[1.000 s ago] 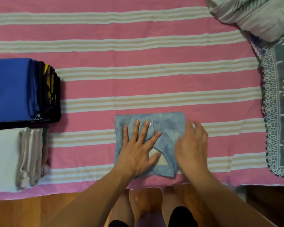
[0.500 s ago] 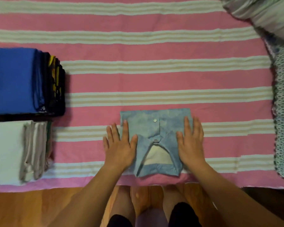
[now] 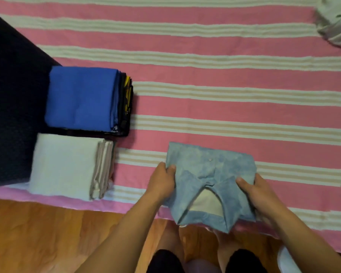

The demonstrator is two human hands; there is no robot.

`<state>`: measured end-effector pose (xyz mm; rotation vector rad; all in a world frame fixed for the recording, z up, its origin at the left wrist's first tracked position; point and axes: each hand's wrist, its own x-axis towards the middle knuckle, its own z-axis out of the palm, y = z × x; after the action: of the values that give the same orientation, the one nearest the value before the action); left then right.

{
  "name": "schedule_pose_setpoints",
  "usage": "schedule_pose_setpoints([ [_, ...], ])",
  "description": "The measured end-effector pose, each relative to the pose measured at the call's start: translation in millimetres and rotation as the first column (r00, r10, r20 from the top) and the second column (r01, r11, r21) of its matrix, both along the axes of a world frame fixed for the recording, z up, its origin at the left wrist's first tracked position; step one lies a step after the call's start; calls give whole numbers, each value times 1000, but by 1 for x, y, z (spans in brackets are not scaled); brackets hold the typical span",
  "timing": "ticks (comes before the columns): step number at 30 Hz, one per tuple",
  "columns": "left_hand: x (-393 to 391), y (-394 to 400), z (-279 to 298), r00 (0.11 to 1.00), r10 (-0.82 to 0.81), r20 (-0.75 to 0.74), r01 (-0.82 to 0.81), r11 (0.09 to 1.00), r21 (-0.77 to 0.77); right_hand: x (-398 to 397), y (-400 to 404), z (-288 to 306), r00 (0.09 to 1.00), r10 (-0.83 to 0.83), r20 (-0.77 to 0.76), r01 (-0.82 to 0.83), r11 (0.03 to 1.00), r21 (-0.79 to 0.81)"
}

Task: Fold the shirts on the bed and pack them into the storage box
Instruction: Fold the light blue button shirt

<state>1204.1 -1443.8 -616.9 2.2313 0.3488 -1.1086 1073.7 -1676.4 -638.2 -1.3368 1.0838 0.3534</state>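
A folded light-blue collared shirt (image 3: 209, 174) lies at the near edge of the pink striped bed (image 3: 224, 107), its collar hanging past the edge. My left hand (image 3: 161, 182) grips the shirt's left side with the thumb on top. My right hand (image 3: 254, 192) grips its right side, thumb on top and fingers underneath. At the left stand two stacks of folded shirts: one with a blue shirt (image 3: 81, 97) on top, one with a white shirt (image 3: 63, 164) on top. Both stacks sit against a dark storage box (image 3: 10, 115).
A grey-green bundle of cloth (image 3: 337, 22) lies at the far right corner of the bed. A wooden floor (image 3: 37, 233) runs along the bed's near edge, and my legs (image 3: 185, 259) show below the shirt.
My hands went from pressing flat on the shirt to gripping its two sides. The view has shifted left, bringing the dark box and both stacks further in.
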Motion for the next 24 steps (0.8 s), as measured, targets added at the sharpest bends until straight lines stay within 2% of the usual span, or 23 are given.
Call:
schedule_pose_setpoints([
  [3,13,51,15,972,43,233,-70,992,109,30,56,1,999,36,28,-33,996,-87],
  [6,30,90,6,946,3,324,-87,965,246,63,103,-15,998,46,40,-44,998,-53],
  [8,31,97,3,925,-127,359,0,943,334,75,124,-25,994,100,-32,-103,992,-80],
  [9,28,95,5,892,-190,409,49,942,331,79,130,-26,988,124,-89,-135,982,-134],
  [11,15,88,6,764,-403,503,265,908,324,82,135,-18,979,107,-173,-159,934,-321],
  [12,9,86,2,666,-538,517,403,843,357,83,138,-9,973,104,-206,-192,861,-472],
  [13,4,87,-5,582,-641,501,512,767,386,83,143,0,965,130,-228,-248,738,-628],
  [15,0,98,-31,493,-737,462,614,671,416,82,161,12,912,349,-217,-365,444,-818],
  [17,-1,108,-59,450,-770,452,640,632,438,76,180,-2,728,631,-268,-496,213,-842],
  [18,-2,111,-72,438,-773,459,637,627,449,72,182,-19,638,701,-317,-561,142,-816],
  [19,-2,111,-81,428,-775,464,631,624,460,69,180,-37,590,723,-359,-612,110,-783],
  [21,-5,107,-92,419,-782,461,615,618,490,61,169,-68,555,714,-426,-686,104,-720],
  [24,-8,98,-83,491,-777,393,616,629,474,62,158,-77,486,761,-430,-751,112,-650],
])
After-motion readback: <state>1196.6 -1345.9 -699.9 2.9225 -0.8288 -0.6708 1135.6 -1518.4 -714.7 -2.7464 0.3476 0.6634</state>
